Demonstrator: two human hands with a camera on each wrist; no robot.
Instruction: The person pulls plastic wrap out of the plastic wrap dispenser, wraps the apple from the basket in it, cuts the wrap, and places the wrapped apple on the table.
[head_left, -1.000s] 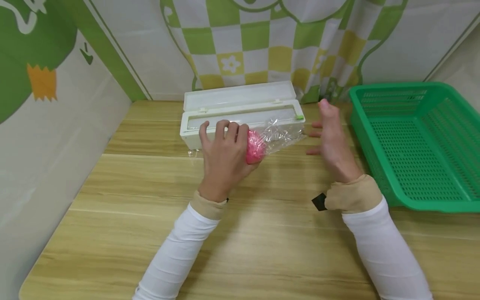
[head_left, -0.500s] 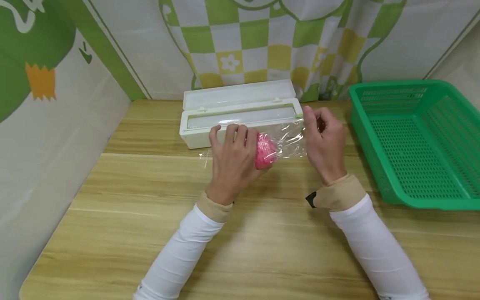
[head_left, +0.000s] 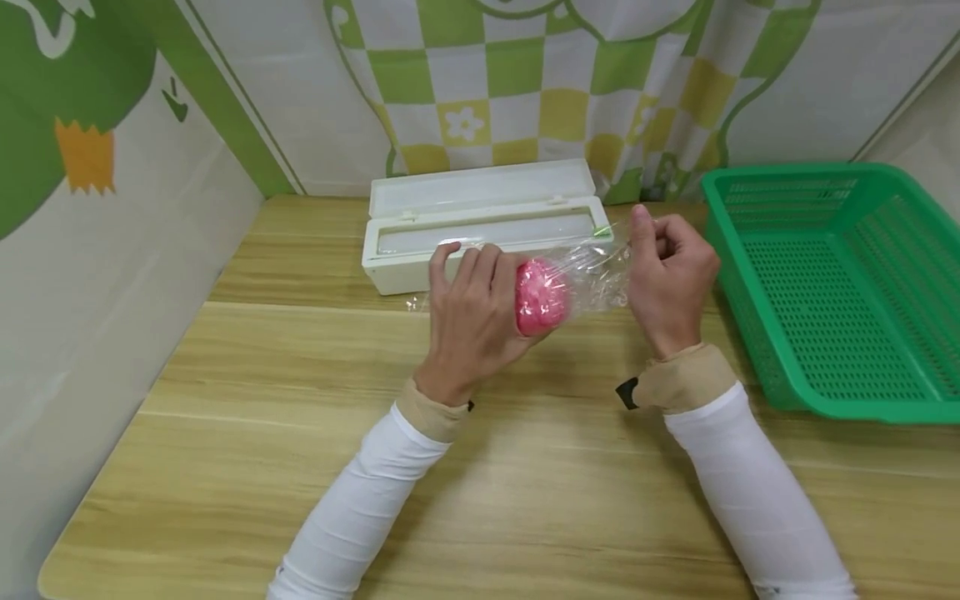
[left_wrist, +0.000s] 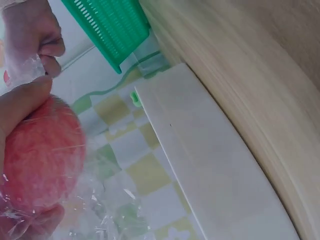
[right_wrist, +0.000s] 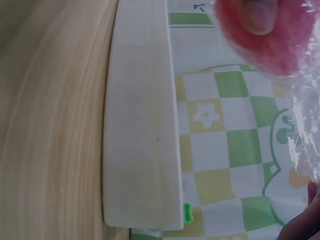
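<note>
My left hand [head_left: 474, 321] grips a round, pinkish-red apple [head_left: 542, 298] wrapped in clear cling film. Streaked red skin shows through the wrap in the left wrist view, with the thumb along the top of the apple [left_wrist: 45, 155]. To the right, my right hand [head_left: 672, 283] pinches the loose end of the cling film [head_left: 600, 271], stretched and crinkled between the two hands. Behind them stands a long white cling film dispenser [head_left: 397, 275], lid tipped back, a pale roll visible inside. Its green slider [right_wrist: 188, 212] sits at the right end.
A green perforated basket [head_left: 877, 410] stands on the right of the wooden table [head_left: 225, 467], close to my right wrist. Behind the dispenser hangs a checkered curtain [head_left: 562, 112]. A white wall covering runs along the left.
My right hand, earlier with its fingers spread, has closed on the film's end and drawn it slightly right. My left hand has shifted right with the apple, showing more of it.
</note>
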